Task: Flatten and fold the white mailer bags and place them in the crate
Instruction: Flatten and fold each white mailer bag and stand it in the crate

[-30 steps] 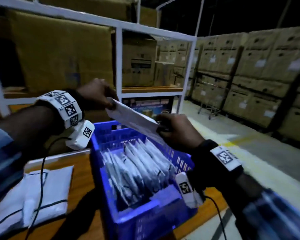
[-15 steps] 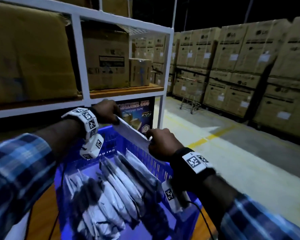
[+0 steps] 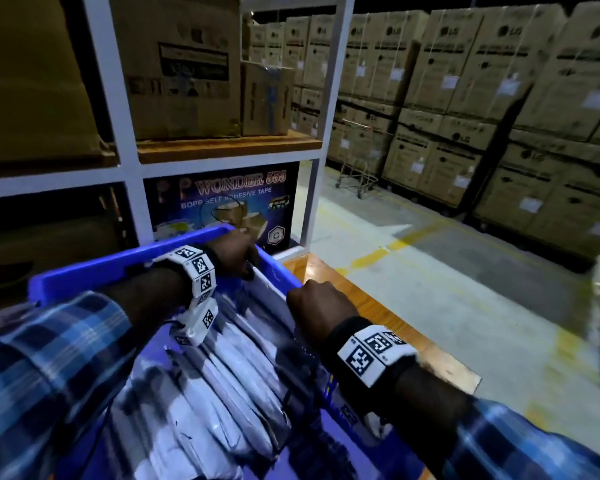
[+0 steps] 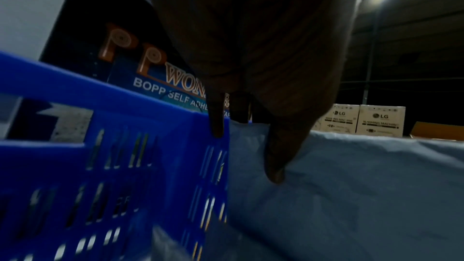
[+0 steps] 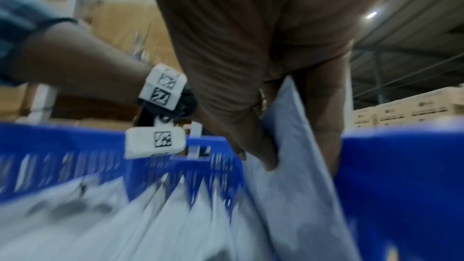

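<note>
A blue slotted crate (image 3: 94, 271) holds a row of several folded white mailer bags (image 3: 229, 362) standing on edge. One more folded mailer (image 3: 272, 284) stands against the crate's right wall, with a hand at each end. My left hand (image 3: 243, 261) grips its far end at the crate's far right corner; in the left wrist view the thumb (image 4: 273, 166) presses on the mailer (image 4: 351, 195). My right hand (image 3: 305, 299) pinches the near end; in the right wrist view the fingers (image 5: 258, 146) and thumb clamp the mailer (image 5: 291, 195) beside the blue wall (image 5: 401, 186).
The crate sits on a wooden table (image 3: 368, 306) whose edge runs just to its right. Behind it stands a white rack (image 3: 129, 133) with cardboard boxes and a tape carton (image 3: 222, 199). Stacked cartons (image 3: 499, 116) and a trolley (image 3: 357, 168) line the far side of the aisle.
Both hands have brought the folded mailer down from above the crate into it, against the right wall. The view has moved in closer over the crate.
</note>
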